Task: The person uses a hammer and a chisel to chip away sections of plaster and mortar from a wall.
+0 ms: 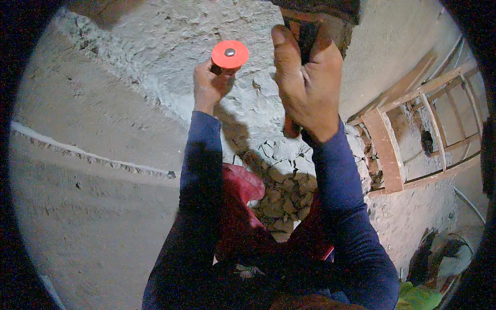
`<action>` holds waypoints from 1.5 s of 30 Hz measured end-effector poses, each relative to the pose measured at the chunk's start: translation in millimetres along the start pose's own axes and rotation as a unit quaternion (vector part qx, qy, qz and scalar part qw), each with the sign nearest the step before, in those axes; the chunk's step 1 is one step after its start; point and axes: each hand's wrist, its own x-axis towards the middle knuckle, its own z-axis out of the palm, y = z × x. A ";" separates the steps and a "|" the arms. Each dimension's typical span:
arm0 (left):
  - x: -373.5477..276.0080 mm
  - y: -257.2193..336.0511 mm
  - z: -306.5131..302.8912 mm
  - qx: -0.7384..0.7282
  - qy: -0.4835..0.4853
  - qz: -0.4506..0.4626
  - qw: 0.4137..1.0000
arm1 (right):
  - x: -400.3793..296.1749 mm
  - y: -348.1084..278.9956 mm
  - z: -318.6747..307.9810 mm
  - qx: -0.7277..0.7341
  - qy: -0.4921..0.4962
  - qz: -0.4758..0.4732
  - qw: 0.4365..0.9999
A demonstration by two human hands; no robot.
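Observation:
My left hand (209,85) is closed around a cold chisel with a round orange hand guard (221,60). The chisel's metal striking end (229,52) pokes up through the guard's middle; its tip is hidden. Larger in the picture, my right hand (310,81) grips the handle (291,128) of a hammer. Its dark, blocky head (317,11) is partly cut off by the top edge. Hammer and chisel are apart. Behind both hands is a rough, chipped pale masonry surface (255,100).
Broken rubble (286,193) lies between my red-clothed legs (240,217). On the right is a wooden frame with crossbars (391,151). A plastered wall with a ragged ledge (93,151) runs along the left. Something green (418,296) sits at lower right.

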 end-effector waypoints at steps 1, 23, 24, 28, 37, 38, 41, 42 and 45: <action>3.2 4.3 4.8 -0.151 -0.008 -0.050 0.987 | -0.2 8.5 3.3 -0.021 -0.008 -0.011 1.000; 7.1 3.7 10.1 0.013 0.083 -0.073 0.994 | -38.2 103.2 27.7 -0.088 -0.211 0.129 0.965; 3.5 9.1 6.6 0.011 0.078 -0.079 0.994 | -41.0 104.7 23.3 -0.074 -0.234 0.137 0.960; -17.2 38.0 -0.8 0.021 0.053 -0.095 0.994 | -16.6 46.5 -4.0 -0.123 -0.161 0.138 0.970; -3.9 13.8 3.5 -0.103 0.057 -0.126 0.985 | 1.7 40.3 30.3 -0.137 -0.154 -0.007 0.978; -3.8 6.6 2.7 -0.017 0.058 -0.087 0.994 | -10.9 61.2 38.5 -0.179 -0.231 0.020 0.956; 2.0 -2.9 3.0 -0.007 0.061 -0.058 0.996 | -15.0 70.8 32.9 -0.191 -0.295 0.054 0.935; 4.4 -11.2 1.7 -0.025 0.068 -0.052 0.996 | -10.3 60.1 28.3 -0.193 -0.300 0.066 0.932; 4.3 -33.5 -0.6 -0.079 0.084 -0.035 0.993 | 6.9 13.9 17.9 -0.163 -0.236 0.033 0.957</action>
